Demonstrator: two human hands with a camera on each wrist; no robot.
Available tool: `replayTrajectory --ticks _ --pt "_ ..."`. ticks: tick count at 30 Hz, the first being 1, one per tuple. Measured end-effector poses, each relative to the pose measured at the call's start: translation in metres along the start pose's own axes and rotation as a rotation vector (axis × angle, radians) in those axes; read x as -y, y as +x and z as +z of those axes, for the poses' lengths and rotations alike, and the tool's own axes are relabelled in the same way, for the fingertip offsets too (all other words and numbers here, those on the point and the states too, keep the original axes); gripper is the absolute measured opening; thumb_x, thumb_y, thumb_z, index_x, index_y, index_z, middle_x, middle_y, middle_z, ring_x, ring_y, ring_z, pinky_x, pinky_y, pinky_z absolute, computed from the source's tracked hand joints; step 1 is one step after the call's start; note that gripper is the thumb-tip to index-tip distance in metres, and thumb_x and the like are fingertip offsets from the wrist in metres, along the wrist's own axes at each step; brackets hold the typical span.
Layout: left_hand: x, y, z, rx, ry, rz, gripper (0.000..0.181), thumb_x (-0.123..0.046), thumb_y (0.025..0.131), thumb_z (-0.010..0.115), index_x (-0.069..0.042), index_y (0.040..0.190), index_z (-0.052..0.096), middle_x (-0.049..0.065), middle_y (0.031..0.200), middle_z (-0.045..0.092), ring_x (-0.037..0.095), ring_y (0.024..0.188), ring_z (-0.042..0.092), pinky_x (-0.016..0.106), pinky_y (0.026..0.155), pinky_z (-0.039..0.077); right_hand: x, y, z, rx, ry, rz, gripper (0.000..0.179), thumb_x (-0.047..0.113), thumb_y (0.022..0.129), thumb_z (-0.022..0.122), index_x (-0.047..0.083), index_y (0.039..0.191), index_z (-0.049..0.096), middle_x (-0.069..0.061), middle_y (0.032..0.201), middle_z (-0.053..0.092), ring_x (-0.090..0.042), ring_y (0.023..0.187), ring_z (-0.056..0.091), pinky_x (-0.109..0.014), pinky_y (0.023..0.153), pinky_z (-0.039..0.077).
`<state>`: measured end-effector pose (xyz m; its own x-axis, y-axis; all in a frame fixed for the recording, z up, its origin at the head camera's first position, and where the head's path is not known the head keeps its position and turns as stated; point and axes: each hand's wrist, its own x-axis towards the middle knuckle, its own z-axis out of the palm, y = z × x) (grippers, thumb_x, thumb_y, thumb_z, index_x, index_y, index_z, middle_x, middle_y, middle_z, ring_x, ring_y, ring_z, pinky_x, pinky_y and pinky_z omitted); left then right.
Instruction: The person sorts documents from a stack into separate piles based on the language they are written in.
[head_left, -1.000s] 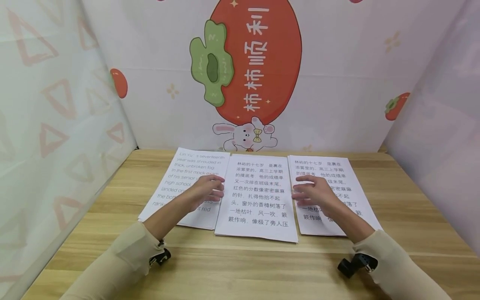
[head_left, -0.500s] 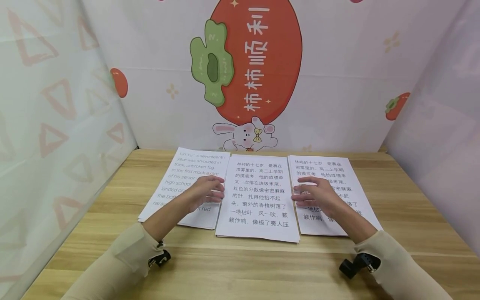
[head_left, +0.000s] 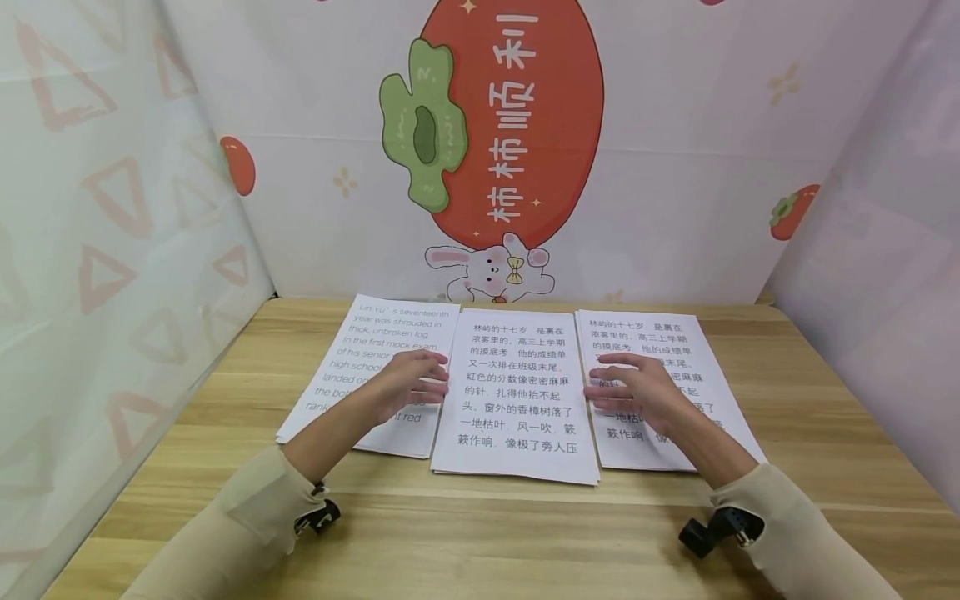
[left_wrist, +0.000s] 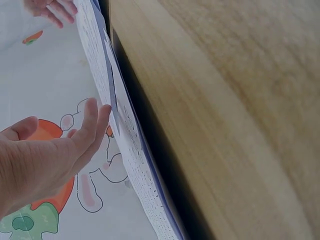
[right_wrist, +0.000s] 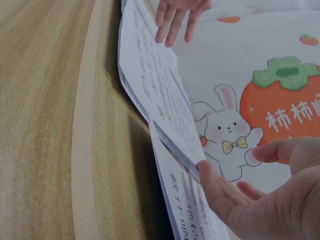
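Three stacks of printed white paper lie side by side on the table. The left stack (head_left: 405,329) bears English text; the middle stack (head_left: 517,400) and the right stack (head_left: 645,333) carry Chinese characters. Above the left stack is my left hand (head_left: 408,387), its loosely bent fingers pointing at the middle stack's left edge. My right hand (head_left: 637,392) mirrors it over the right stack, fingertips right at the middle stack's right edge. In the right wrist view, a fingertip of the right hand (right_wrist: 280,200) overlaps the seam between two stacks. Neither hand grips any paper.
A wooden table (head_left: 510,533) carries the stacks near its back edge. Behind them rises a white backdrop (head_left: 675,225) printed with a persimmon and a rabbit; pale side sheets (head_left: 105,275) stand left and right. Black wrist cameras (head_left: 318,517) hang under both sleeves.
The middle stack has shifted very slightly to the right. My right hand has drifted slightly right with its fingers a little straighter; the left hand stays almost still.
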<state>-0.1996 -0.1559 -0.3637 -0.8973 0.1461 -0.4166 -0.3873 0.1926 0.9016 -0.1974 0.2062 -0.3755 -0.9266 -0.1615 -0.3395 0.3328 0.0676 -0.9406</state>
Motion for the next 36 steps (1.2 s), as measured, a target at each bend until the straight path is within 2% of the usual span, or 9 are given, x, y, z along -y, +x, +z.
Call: replayTrajectory --ticks 6,9,13,20,24,28,36 --pt "-0.001 -0.003 -0.001 0.001 -0.025 0.013 0.044 -0.011 0.106 0.043 0.008 0.146 0.046 0.029 0.136 0.054 0.040 0.124 0.061 0.041 0.100 0.058 -0.001 0.000 -0.002 0.017 0.018 -0.003 0.055 0.005 0.107 0.050 -0.008 0.157 0.030 -0.034 0.151 0.046 -0.029 0.110 0.073 -0.042 0.093 0.061" --pt "0.000 -0.002 -0.004 0.023 -0.033 0.028 0.044 -0.012 0.107 0.042 0.009 0.146 0.046 0.030 0.138 0.053 0.041 0.126 0.060 0.042 0.102 0.057 -0.004 0.000 0.002 0.020 0.023 -0.016 0.052 0.004 0.108 0.045 -0.008 0.157 0.031 -0.033 0.151 0.047 -0.028 0.109 0.074 -0.041 0.094 0.061" --pt "0.002 0.000 -0.008 0.045 -0.033 0.045 0.045 -0.013 0.107 0.042 0.010 0.146 0.045 0.030 0.139 0.052 0.041 0.127 0.060 0.043 0.105 0.055 -0.008 0.001 0.009 0.018 0.013 -0.032 0.053 0.005 0.107 0.047 -0.007 0.157 0.031 -0.033 0.150 0.048 -0.025 0.108 0.074 -0.041 0.093 0.061" --pt "0.004 0.002 -0.011 0.028 -0.017 0.028 0.045 -0.015 0.108 0.043 0.009 0.146 0.046 0.027 0.134 0.052 0.041 0.124 0.060 0.045 0.106 0.054 -0.004 -0.001 0.012 -0.079 -0.154 -0.038 0.060 0.013 0.102 0.062 -0.005 0.154 0.038 -0.031 0.142 0.056 -0.023 0.099 0.076 -0.037 0.083 0.064" --pt "0.005 0.002 -0.011 0.022 0.006 0.003 0.046 -0.017 0.108 0.044 0.007 0.148 0.045 0.027 0.136 0.052 0.040 0.122 0.062 0.043 0.104 0.055 -0.001 0.000 0.011 -0.074 -0.192 -0.024 0.061 0.012 0.101 0.062 -0.004 0.154 0.038 -0.033 0.144 0.054 -0.028 0.101 0.076 -0.038 0.083 0.064" --pt "0.006 0.001 -0.010 0.023 -0.001 -0.005 0.047 -0.019 0.109 0.044 0.008 0.148 0.045 0.028 0.136 0.052 0.041 0.122 0.063 0.044 0.103 0.056 0.000 0.003 0.009 -0.054 -0.185 -0.007 0.060 0.012 0.102 0.060 -0.005 0.155 0.037 -0.034 0.145 0.053 -0.029 0.101 0.076 -0.039 0.084 0.064" --pt "0.008 0.001 -0.006 0.032 -0.023 0.002 0.048 -0.020 0.110 0.044 0.008 0.149 0.043 0.030 0.139 0.050 0.043 0.123 0.063 0.044 0.102 0.057 0.000 0.006 0.002 -0.021 -0.092 0.033 0.060 0.010 0.103 0.058 -0.004 0.156 0.035 -0.032 0.145 0.054 -0.026 0.096 0.077 -0.039 0.085 0.064"
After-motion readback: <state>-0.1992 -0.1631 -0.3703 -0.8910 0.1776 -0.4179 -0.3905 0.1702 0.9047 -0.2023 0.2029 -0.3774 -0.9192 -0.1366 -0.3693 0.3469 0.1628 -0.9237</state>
